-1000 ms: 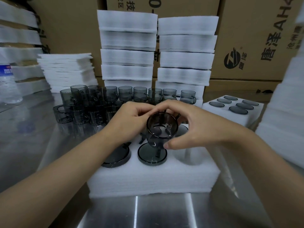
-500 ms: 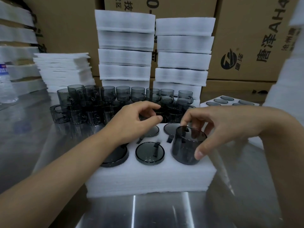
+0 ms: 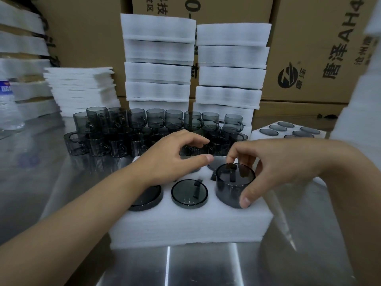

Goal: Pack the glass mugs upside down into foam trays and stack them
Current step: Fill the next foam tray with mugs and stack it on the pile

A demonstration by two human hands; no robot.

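Brown printed cartons [image 3: 309, 48] walled the far edge of the steel worktop [image 3: 41, 193]. Against them rose two stacks of foam trays [image 3: 158, 69], side by side, with a lower pile of thin foam sheets [image 3: 80, 89] toward the far left corner. One foam tray [image 3: 185, 226] lay near the middle of the front edge. A filled tray [image 3: 255, 135], its pockets showing round mug bases, sat toward the right edge. Between the stacks and the front tray stood a crowd of loose smoked-glass mugs [image 3: 134, 129], upright, some set on others.

The right grip [image 3: 284, 164] grasped an inverted mug [image 3: 233, 188], thumb [image 3: 246, 200] on the near wall low down and fingertips [image 3: 233, 153] curled over the far rim of its base. That mug stood base up in the tray's front right pocket and rose well above the foam, its handle showing dark through the glass. The left grip [image 3: 171, 159] was released, fingers loosely curved above the tray's back row and holding nothing. Two seated mugs [image 3: 189, 191] filled the front middle and front left pockets, only their bases showing. A water bottle [image 3: 8, 108] stood at the left edge.
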